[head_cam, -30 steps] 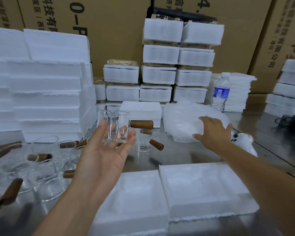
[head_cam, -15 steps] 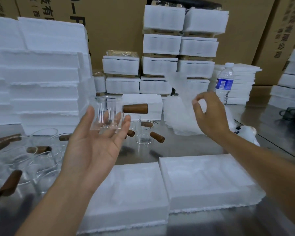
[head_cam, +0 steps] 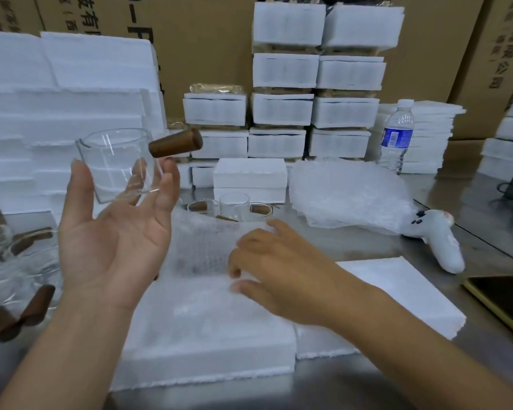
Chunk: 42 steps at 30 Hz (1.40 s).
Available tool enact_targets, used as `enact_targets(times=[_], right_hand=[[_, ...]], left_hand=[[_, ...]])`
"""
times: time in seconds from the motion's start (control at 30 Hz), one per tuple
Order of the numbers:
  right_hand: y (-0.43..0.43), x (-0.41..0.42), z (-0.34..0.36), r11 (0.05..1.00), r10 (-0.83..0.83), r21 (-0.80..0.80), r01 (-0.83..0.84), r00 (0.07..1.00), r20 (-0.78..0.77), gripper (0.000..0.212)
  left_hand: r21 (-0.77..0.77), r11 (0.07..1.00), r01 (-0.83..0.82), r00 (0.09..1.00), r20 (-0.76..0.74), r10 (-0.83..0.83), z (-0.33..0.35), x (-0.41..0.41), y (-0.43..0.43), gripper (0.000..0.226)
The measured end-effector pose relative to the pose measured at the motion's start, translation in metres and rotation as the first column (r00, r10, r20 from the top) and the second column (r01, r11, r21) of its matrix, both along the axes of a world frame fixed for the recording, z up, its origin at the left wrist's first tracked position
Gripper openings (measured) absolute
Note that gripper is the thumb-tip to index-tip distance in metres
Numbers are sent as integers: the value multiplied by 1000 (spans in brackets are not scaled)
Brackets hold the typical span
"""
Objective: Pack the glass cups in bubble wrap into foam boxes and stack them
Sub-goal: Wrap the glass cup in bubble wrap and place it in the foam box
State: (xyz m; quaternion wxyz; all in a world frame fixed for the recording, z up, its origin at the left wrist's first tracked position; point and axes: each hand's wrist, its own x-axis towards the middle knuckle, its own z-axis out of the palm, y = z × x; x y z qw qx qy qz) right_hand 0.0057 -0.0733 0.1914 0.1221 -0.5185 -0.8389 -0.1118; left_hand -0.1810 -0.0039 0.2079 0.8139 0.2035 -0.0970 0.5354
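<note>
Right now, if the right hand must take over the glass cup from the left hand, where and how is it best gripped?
Probably by the wooden handle, coming from the right: it sticks out sideways, free of the left hand, whose fingers cradle the tilted glass cup from below.

a glass cup sits on the fingertips of the left hand. left of that hand, more cups stand on the table; behind it rises a foam stack. under the right hand a bubble wrap sheet lies over a foam box. a second foam box lies just right of that hand. beyond it sits a bubble wrap pile, with a water bottle behind. a controller and a phone lie farther right.
</note>
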Motion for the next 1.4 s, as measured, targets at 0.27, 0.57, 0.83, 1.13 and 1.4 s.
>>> enact_targets(times=[0.27,0.57,0.83,1.13,1.4], right_hand=[[-8,26,-5,964,-29,188,190,775,-631,44],[-6,39,-9,977,-64,140,161,847,-527,35],[-9,64,4,908,-255,206,364,872,-418,21],[-3,77,-2,794,-364,201,574,713,-600,25],[0,78,-1,810,-308,155,565,636,-708,25]], left_hand=[[122,983,-139,913,-370,174,5,21,-12,52],[363,928,-85,694,-647,316,-12,50,-25,75],[695,718,39,61,-718,693,-29,55,-25,84],[822,466,327,-439,-304,845,-45,57,-26,27],[839,505,203,-404,-398,824,-40,56,-24,18]])
